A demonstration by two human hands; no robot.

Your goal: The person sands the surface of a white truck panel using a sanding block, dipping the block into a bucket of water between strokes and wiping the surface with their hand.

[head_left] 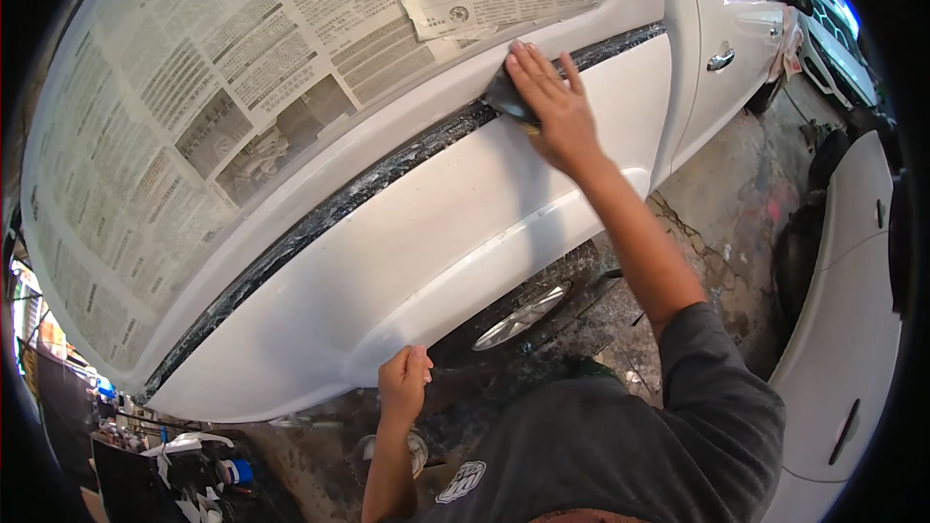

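Observation:
My right hand [550, 107] lies over a dark pad [511, 94], fingers stretched along it and thumb side partly hidden, pressing it onto the black strip [339, 199] that runs along the white vehicle's side [441, 218]. Smears of pale residue mark this strip. Above it, newspaper sheets [271, 48] cover a large panel up to a pale border. My left hand [405, 378] is curled closed low by the curved wheel-arch edge; whatever its fingers hold, if anything, is hidden.
The vehicle's wheel [518, 320] sits beneath the panel on a stained floor [697, 232]. Detached white door panels [848, 329] stand at the right. A cluttered dark bench [194, 465] with cans and paper is at lower left. Another car [838, 48] shows at upper right.

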